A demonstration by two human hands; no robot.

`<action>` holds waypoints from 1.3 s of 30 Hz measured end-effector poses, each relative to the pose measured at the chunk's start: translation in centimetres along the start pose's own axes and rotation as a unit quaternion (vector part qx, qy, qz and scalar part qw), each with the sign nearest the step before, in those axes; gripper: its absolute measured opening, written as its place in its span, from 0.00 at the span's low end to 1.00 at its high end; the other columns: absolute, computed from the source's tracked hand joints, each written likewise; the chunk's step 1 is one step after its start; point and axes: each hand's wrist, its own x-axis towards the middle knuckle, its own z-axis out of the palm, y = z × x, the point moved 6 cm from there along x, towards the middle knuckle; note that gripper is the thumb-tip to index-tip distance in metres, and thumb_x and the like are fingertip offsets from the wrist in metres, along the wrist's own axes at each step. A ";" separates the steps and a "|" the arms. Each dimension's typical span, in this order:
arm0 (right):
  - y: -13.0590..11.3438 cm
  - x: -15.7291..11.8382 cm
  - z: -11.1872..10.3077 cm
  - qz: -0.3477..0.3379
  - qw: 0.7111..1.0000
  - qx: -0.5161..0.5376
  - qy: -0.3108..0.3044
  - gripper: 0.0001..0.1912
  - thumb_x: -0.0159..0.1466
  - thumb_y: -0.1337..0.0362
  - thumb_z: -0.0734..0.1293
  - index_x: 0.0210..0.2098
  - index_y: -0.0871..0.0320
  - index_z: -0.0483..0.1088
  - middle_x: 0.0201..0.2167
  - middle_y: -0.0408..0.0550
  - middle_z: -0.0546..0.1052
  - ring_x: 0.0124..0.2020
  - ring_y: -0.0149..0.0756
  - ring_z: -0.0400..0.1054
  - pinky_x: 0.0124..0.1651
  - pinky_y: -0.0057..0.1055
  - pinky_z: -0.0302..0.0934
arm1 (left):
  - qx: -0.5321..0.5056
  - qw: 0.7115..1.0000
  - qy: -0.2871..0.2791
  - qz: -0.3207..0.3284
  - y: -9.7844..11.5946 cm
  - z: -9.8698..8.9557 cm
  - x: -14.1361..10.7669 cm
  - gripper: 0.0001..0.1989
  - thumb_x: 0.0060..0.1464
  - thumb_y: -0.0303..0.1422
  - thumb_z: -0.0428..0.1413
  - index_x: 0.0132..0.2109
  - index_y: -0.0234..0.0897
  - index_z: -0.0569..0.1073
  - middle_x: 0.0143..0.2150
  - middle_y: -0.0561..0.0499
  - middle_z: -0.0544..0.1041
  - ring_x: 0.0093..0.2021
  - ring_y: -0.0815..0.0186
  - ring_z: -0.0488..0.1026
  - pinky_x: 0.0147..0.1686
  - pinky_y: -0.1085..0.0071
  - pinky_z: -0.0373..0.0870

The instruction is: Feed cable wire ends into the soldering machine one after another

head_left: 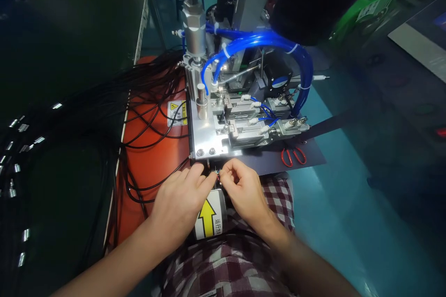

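At the near edge of the machine (208, 137), right hand (245, 190) pinches thin wires (218, 177), left hand (179, 197) half-curled, hold unclear; work looks unfinished, black cables (158, 67) loose.

- We see white glare on the metal plate (206, 135).
- We find highlights along the blue tubes (259, 41).
- We see the table (90, 32) sunk in shadow, metal tips (25, 235) glinting.
- We find the left hand (179, 195) and right hand (244, 189) well lit.
- We notice blur and stretching toward the edges, smearing the green object (381, 3).
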 end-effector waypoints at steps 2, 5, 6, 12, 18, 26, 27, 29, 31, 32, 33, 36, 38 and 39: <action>1.2 0.3 0.8 0.070 0.989 0.113 -0.059 0.06 0.57 0.66 0.61 0.23 0.57 0.62 0.18 0.38 0.62 0.19 0.29 0.55 0.24 0.27 0.50 | -0.010 1.000 -0.008 -0.006 -0.2 0.2 -0.1 0.13 0.56 0.23 0.47 0.42 0.38 0.73 0.32 0.48 0.70 0.27 0.63 0.66 0.24 0.69 0.60; 1.7 0.3 1.1 0.095 0.980 0.159 -0.073 0.06 0.57 0.65 0.62 0.24 0.57 0.62 0.18 0.38 0.62 0.19 0.28 0.54 0.23 0.26 0.50 | -0.024 1.000 -0.012 -0.013 -0.4 0.4 -0.2 0.13 0.55 0.24 0.48 0.45 0.39 0.73 0.34 0.47 0.70 0.28 0.62 0.67 0.25 0.69 0.61; 1.5 0.2 0.8 0.076 0.987 0.134 -0.051 0.06 0.57 0.65 0.62 0.24 0.57 0.62 0.19 0.38 0.63 0.20 0.28 0.54 0.23 0.26 0.50 | -0.028 0.999 -0.012 -0.014 -0.4 0.5 -0.3 0.14 0.55 0.24 0.49 0.45 0.39 0.72 0.35 0.47 0.70 0.28 0.62 0.67 0.25 0.68 0.62; 1.8 0.3 0.6 0.082 0.985 0.145 -0.047 0.06 0.56 0.66 0.63 0.23 0.58 0.63 0.20 0.38 0.64 0.19 0.27 0.55 0.24 0.26 0.50 | -0.041 0.999 -0.019 -0.018 -0.6 0.9 -0.5 0.16 0.52 0.23 0.50 0.48 0.39 0.71 0.36 0.47 0.70 0.29 0.62 0.68 0.26 0.68 0.64; 2.4 0.4 -0.4 0.085 0.981 0.174 -0.034 0.08 0.59 0.61 0.63 0.26 0.59 0.66 0.21 0.40 0.67 0.20 0.28 0.60 0.25 0.26 0.54 | -0.087 0.996 -0.030 -0.020 -0.8 1.1 -0.7 0.18 0.52 0.24 0.52 0.50 0.40 0.70 0.37 0.47 0.70 0.31 0.60 0.70 0.27 0.68 0.66; 0.4 0.1 0.0 -0.008 0.999 0.050 -0.001 0.07 0.61 0.64 0.63 0.27 0.58 0.66 0.22 0.40 0.66 0.23 0.28 0.58 0.27 0.26 0.54 | -0.097 0.993 -0.055 -0.033 -1.0 1.4 -0.6 0.18 0.52 0.22 0.50 0.50 0.41 0.70 0.37 0.48 0.70 0.31 0.61 0.70 0.26 0.68 0.65; 0.8 0.2 0.2 0.008 0.998 0.062 -0.009 0.07 0.61 0.63 0.63 0.27 0.58 0.66 0.21 0.39 0.65 0.23 0.28 0.58 0.27 0.26 0.53 | -0.100 0.993 -0.059 -0.033 -1.0 1.4 -0.6 0.18 0.52 0.22 0.50 0.49 0.41 0.70 0.37 0.49 0.70 0.31 0.61 0.69 0.26 0.67 0.65; 1.9 0.3 0.6 0.060 0.991 0.113 -0.039 0.08 0.60 0.62 0.63 0.27 0.59 0.65 0.20 0.39 0.65 0.20 0.27 0.56 0.24 0.25 0.52 | -0.113 0.991 -0.066 -0.031 -1.0 1.4 -0.6 0.17 0.52 0.22 0.50 0.49 0.40 0.70 0.36 0.49 0.70 0.31 0.60 0.69 0.27 0.67 0.65; 2.9 0.2 0.8 0.107 0.979 0.161 -0.061 0.08 0.60 0.61 0.63 0.27 0.59 0.64 0.18 0.38 0.63 0.18 0.26 0.55 0.21 0.24 0.50 | -0.133 0.989 -0.066 -0.028 -1.0 1.3 -0.6 0.16 0.53 0.22 0.50 0.48 0.38 0.70 0.38 0.49 0.71 0.33 0.60 0.69 0.29 0.66 0.66; 3.1 0.1 0.7 0.114 0.977 0.169 -0.057 0.08 0.60 0.61 0.63 0.28 0.59 0.64 0.18 0.37 0.63 0.18 0.26 0.55 0.21 0.24 0.50 | -0.143 0.987 -0.063 -0.027 -1.0 1.3 -0.6 0.15 0.53 0.22 0.49 0.48 0.38 0.70 0.39 0.48 0.71 0.34 0.60 0.70 0.30 0.66 0.67; 3.1 0.1 0.4 0.108 0.979 0.166 -0.044 0.09 0.60 0.60 0.63 0.28 0.59 0.65 0.18 0.37 0.63 0.18 0.27 0.55 0.21 0.24 0.50 | -0.150 0.986 -0.061 -0.026 -1.0 1.2 -0.6 0.15 0.54 0.22 0.49 0.47 0.37 0.70 0.39 0.48 0.72 0.35 0.60 0.70 0.31 0.66 0.67; 1.8 0.0 -0.4 0.047 0.995 0.092 -0.009 0.10 0.62 0.57 0.62 0.31 0.58 0.67 0.19 0.38 0.63 0.19 0.27 0.55 0.22 0.25 0.49 | -0.157 0.986 -0.058 -0.026 -1.0 1.3 -0.6 0.14 0.54 0.22 0.49 0.47 0.36 0.70 0.39 0.48 0.72 0.35 0.60 0.69 0.31 0.66 0.66; 0.5 0.0 -0.3 0.006 1.000 0.004 -0.017 0.11 0.63 0.57 0.61 0.32 0.57 0.69 0.18 0.38 0.62 0.19 0.28 0.54 0.23 0.26 0.49 | -0.152 0.986 -0.059 -0.026 -1.0 1.3 -0.6 0.14 0.54 0.22 0.50 0.47 0.36 0.70 0.38 0.49 0.72 0.34 0.60 0.69 0.30 0.65 0.66; 0.0 0.0 -0.2 -0.010 0.999 -0.042 -0.020 0.11 0.63 0.57 0.61 0.31 0.56 0.70 0.17 0.38 0.62 0.19 0.28 0.54 0.24 0.26 0.49 | -0.149 0.987 -0.058 -0.023 -1.0 1.3 -0.6 0.14 0.54 0.22 0.50 0.47 0.35 0.70 0.37 0.49 0.71 0.34 0.60 0.69 0.30 0.65 0.65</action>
